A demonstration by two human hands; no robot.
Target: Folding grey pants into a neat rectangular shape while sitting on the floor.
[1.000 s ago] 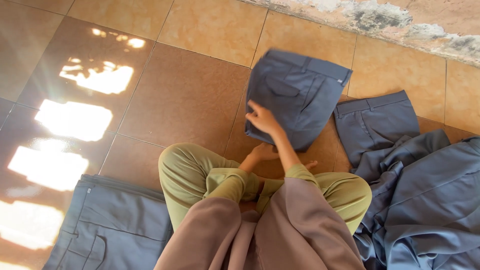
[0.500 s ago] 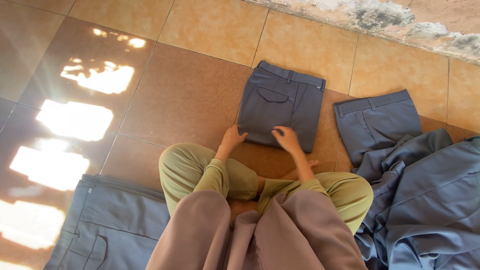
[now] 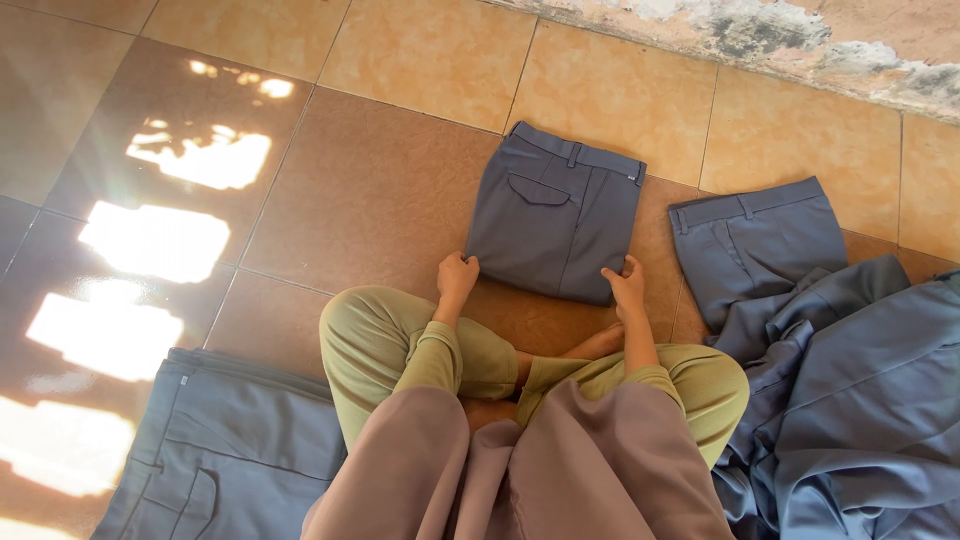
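The fingers of the left hand (image 3: pixel 457 277) are curled over the near left corner of the folded grey trousers (image 3: pixel 556 212), and the fingers of the right hand (image 3: pixel 627 285) are pinched on the near right corner; both are closed lightly on the cloth edge rather than released. The trousers are laid flat on the floor (image 3: pixel 380 190) at twelve o'clock from the crossed legs in olive cloth (image 3: pixel 400 350), folded to a compact rectangle with the waistband at the far edge and a back pocket showing on top.

The step in hand is judged to be the squaring of a finished fold: the near edge is being set even by both hands. For the next move, a firm hold at both corners would be called for, so that the layers are kept from sliding apart if the bundle is lifted or shifted.

At two to four o'clock a heap of unfolded grey trousers (image 3: pixel 850 380) is spread, its nearest waistband just beside the folded pair. At eight o'clock another grey pair (image 3: pixel 230 450) lies flat.

The floor is of large tan and brown tiles, glossy, with bright patches of sunlight (image 3: pixel 150 240) at nine to ten o'clock. A rough, weathered wall base (image 3: pixel 760 30) is seen at one o'clock.
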